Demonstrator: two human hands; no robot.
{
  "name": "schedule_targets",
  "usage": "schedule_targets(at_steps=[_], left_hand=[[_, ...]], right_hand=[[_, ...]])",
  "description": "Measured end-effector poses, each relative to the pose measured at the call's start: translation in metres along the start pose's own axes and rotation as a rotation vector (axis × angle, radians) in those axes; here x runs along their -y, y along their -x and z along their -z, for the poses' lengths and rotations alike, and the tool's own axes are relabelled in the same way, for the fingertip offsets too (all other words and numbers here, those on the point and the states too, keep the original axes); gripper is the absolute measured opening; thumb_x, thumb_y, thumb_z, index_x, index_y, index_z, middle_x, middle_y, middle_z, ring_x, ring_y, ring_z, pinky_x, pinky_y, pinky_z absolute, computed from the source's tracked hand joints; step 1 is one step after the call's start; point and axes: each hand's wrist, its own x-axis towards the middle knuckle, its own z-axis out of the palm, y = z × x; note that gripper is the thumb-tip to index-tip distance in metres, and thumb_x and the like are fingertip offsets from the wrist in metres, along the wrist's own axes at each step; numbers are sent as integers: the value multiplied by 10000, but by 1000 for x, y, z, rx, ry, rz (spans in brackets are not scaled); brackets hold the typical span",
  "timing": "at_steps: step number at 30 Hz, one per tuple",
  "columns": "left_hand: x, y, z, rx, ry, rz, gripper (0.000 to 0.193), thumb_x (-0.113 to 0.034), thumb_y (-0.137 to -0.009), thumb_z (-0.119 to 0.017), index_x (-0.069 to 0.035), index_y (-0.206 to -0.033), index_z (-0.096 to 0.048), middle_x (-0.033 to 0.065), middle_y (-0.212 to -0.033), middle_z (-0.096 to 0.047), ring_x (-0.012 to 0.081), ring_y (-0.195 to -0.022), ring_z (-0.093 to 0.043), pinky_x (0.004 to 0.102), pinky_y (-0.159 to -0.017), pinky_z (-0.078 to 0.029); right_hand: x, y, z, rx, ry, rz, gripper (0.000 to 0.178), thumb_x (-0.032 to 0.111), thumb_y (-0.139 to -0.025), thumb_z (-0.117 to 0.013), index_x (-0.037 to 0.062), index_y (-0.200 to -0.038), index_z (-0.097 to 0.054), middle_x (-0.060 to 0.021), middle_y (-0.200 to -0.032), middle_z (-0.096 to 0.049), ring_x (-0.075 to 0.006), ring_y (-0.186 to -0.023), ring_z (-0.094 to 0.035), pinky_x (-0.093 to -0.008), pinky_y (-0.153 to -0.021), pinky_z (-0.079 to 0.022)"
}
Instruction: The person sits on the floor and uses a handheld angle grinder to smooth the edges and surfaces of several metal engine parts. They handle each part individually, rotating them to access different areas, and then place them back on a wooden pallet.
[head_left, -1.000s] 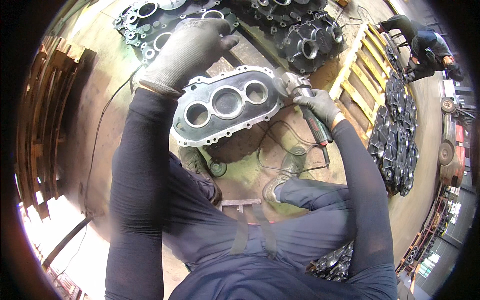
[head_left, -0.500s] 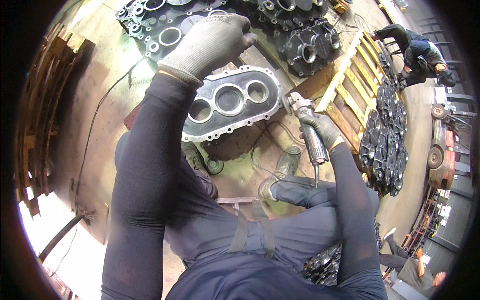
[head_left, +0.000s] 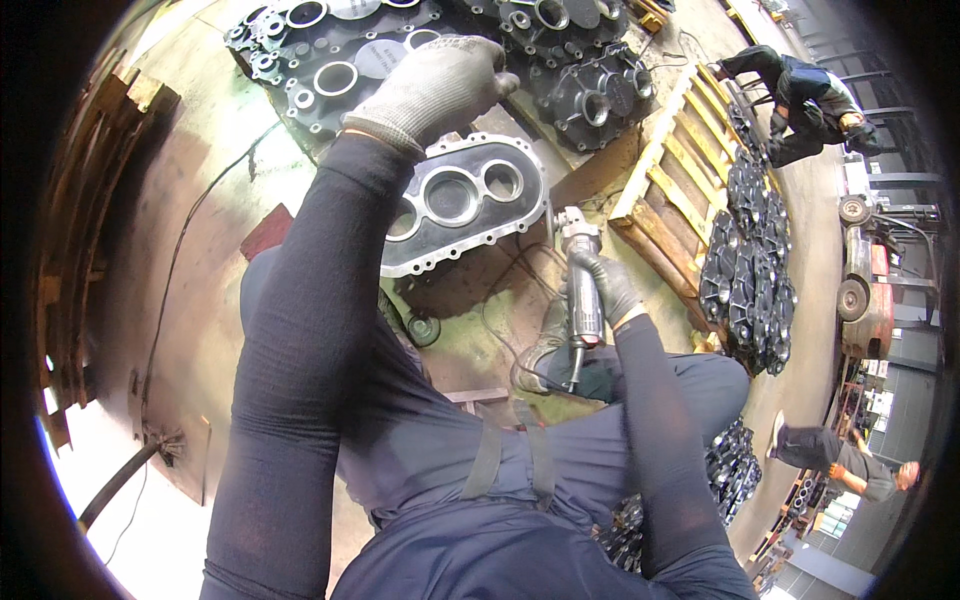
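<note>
A black oblong metal housing cover [head_left: 512,211] with a bright machined rim and three round bores lies in front of me. My right hand [head_left: 612,288], in a grey glove, is wrapped round the body of an angle grinder [head_left: 583,300]. The grinder's head is at the cover's right end, its disc seen nearly edge-on; whether it touches the rim cannot be told. Over the cover's far left side is my left hand [head_left: 440,90], also gloved, with its fingers curled. What those fingers hold, if anything, is hidden. My left forearm covers the cover's left end.
Several dark castings [head_left: 345,80] sit beyond the cover. A yellow wooden pallet [head_left: 690,165] stands to the right, beside stacked black parts [head_left: 745,260]. Wooden pallets [head_left: 95,230] rise at left. A cable [head_left: 185,235] crosses the floor. Two people are at far right.
My right hand and the grinder have moved left and slightly nearer me, still along the cover's right end. My left hand stays curled over the far side. The whole view has shifted a little.
</note>
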Motion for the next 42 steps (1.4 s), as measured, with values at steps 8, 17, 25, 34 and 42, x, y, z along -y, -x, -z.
schedule_targets(at_steps=[8,17,25,34,42], left_hand=[[6,2,-3,-5,75,-33,446,-461,-1074,-669,-69,-1255,-779,196,-1110,-805,378,-1039,-785,499,-935,-605],[11,14,4,-48,165,-33,455,-440,-1076,-683,-22,-1228,-781,219,-1104,-801,377,-1047,-781,490,-959,-602],[23,28,16,-94,31,-86,463,-457,-1067,-687,-50,-1271,-770,211,-1138,-804,384,-1094,-778,502,-986,-595],[40,44,29,-55,68,-22,442,-431,-1061,-692,-23,-1210,-771,233,-1172,-787,390,-1152,-753,504,-1026,-571],[61,47,23,30,8,3,482,-430,-1076,-671,-4,-1287,-745,253,-1277,-765,400,-1231,-730,492,-1074,-552]], right_hand=[[-28,24,-35,18,-151,-10,538,345,-948,-856,-61,-1219,-628,-164,-913,-737,-296,-707,-783,-415,-652,-698],[-65,43,-86,-48,-231,58,484,291,-970,-835,-27,-1246,-597,-168,-906,-743,-308,-710,-788,-423,-639,-698],[-102,43,-124,-169,-300,88,455,341,-976,-846,5,-1196,-631,-151,-916,-756,-310,-748,-778,-467,-671,-674],[-99,63,-162,-71,-372,100,529,351,-954,-874,-30,-1212,-613,-179,-940,-749,-340,-742,-785,-475,-674,-675],[-69,86,-148,15,-368,165,644,430,-977,-843,-39,-1322,-567,-205,-1042,-758,-341,-839,-808,-445,-703,-691]])
